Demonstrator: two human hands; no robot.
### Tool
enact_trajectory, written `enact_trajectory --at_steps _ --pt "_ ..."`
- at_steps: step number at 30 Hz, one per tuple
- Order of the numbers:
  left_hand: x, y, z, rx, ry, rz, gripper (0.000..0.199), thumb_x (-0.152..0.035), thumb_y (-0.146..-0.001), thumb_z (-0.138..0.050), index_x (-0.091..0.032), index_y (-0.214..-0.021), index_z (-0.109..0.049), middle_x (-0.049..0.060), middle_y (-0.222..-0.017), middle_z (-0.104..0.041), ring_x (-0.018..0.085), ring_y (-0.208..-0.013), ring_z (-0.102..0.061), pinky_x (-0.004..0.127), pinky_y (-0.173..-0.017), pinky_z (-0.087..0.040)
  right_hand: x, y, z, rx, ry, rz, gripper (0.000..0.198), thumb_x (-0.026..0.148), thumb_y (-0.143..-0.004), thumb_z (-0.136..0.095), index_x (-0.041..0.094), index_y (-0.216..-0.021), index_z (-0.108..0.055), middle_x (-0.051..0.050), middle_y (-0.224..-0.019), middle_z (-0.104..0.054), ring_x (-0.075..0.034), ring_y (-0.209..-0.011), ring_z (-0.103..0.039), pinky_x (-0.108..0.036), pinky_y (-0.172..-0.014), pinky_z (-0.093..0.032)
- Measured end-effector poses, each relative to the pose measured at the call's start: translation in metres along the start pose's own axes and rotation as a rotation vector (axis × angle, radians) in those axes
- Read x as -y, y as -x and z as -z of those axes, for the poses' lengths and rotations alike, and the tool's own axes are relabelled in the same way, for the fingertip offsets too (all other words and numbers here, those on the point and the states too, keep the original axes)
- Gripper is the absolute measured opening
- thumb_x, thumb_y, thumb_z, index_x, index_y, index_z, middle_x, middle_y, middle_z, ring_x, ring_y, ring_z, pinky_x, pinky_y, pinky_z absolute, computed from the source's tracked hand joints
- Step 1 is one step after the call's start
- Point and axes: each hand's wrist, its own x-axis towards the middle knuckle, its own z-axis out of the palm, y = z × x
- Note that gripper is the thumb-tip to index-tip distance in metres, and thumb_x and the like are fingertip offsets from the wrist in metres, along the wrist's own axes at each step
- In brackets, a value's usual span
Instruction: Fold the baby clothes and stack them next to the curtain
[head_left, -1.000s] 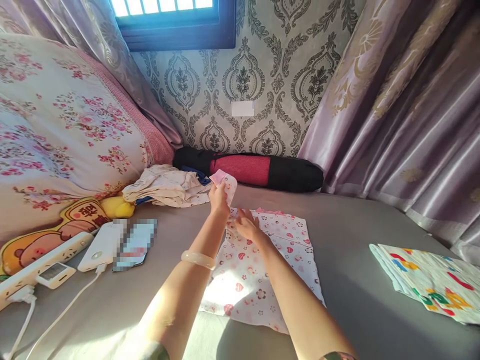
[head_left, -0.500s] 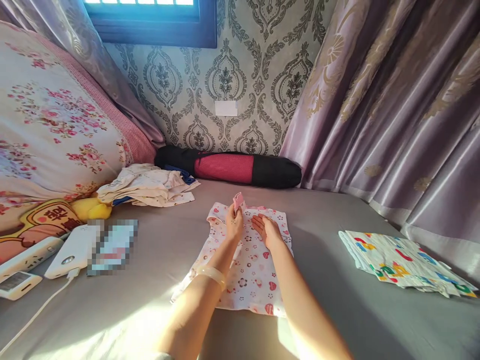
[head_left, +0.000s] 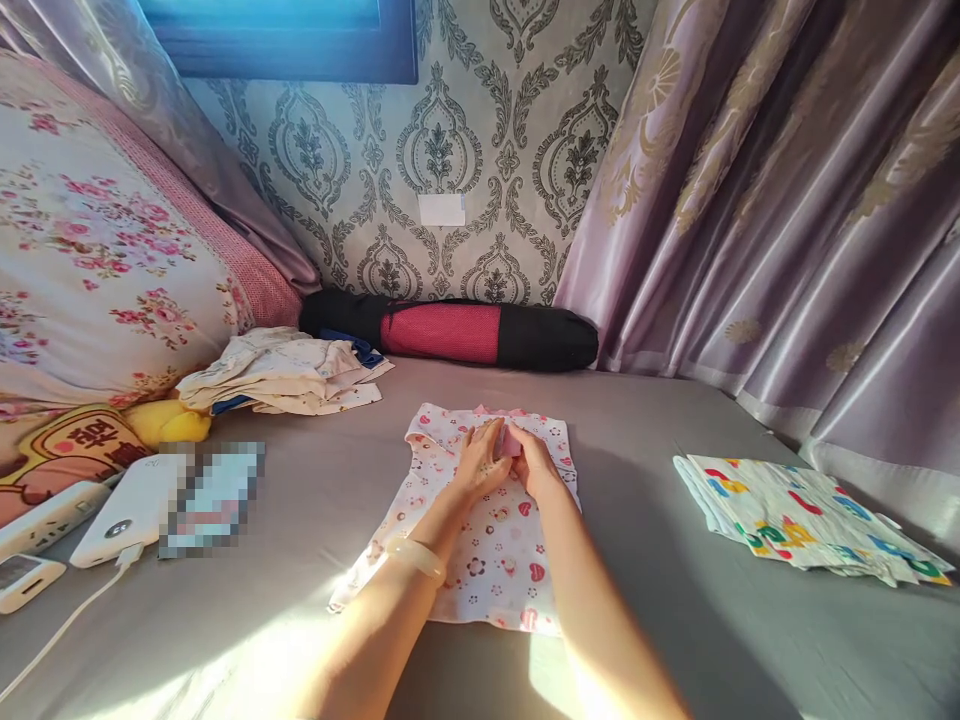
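Both hands meet on the patterned baby garment (head_left: pixel 480 530) lying flat on the grey bed (head_left: pixel 675 600): the left hand (head_left: pixel 480 462) and right hand (head_left: pixel 534 462) pinch a small pink piece (head_left: pixel 510 441), mostly hidden by fingers.

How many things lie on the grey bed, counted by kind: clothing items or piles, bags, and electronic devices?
Clothing: 3 (pink-print garment under both hands, cream pile, folded colourful cloth)
Bags: 1 (black and red roll bag)
Devices: 3 (power bank, white strip, small white device)
Total: 7
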Motion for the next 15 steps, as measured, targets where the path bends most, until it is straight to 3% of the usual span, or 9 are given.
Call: enact_trajectory --at_steps 4,10,15 --pt "0.005 0.001 0.006 -0.062 -0.04 0.006 0.063 -0.017 -0.075 -0.043 -0.013 -0.138 -0.047 0.016 -0.142 -0.052 0.027 -0.136 -0.042 0.048 -0.118 -0.017 -0.009 -0.008 0.005 -0.048 0.074 0.071 0.021 0.023 -0.064 -0.06 0.021 -0.085 -0.061 0.002 -0.074 -0.07 -0.018 -0.072 -0.067 -0.029 -0.07 -0.055" --pt "0.015 0.002 0.017 -0.193 -0.074 0.055 0.054 -0.014 -0.081 -0.041 -0.015 -0.135 -0.049 0.017 -0.136 -0.057 0.027 -0.131 -0.048 0.046 -0.115 -0.025 -0.013 -0.019 0.021 -0.118 0.101 0.197 0.038 0.022 -0.058 -0.056 0.021 -0.096 -0.061 0.002 -0.077 -0.07 -0.019 -0.073 -0.068 -0.03 -0.072 -0.055" --pt "0.021 0.002 0.02 -0.201 -0.203 0.088 0.053 -0.012 -0.083 -0.041 -0.016 -0.135 -0.047 0.017 -0.138 -0.055 0.027 -0.132 -0.047 0.044 -0.115 -0.026 -0.008 -0.024 0.034 -0.187 0.138 0.232 0.049 0.021 -0.058 -0.053 0.019 -0.106 -0.06 -0.001 -0.086 -0.071 -0.019 -0.077 -0.069 -0.03 -0.073 -0.056"
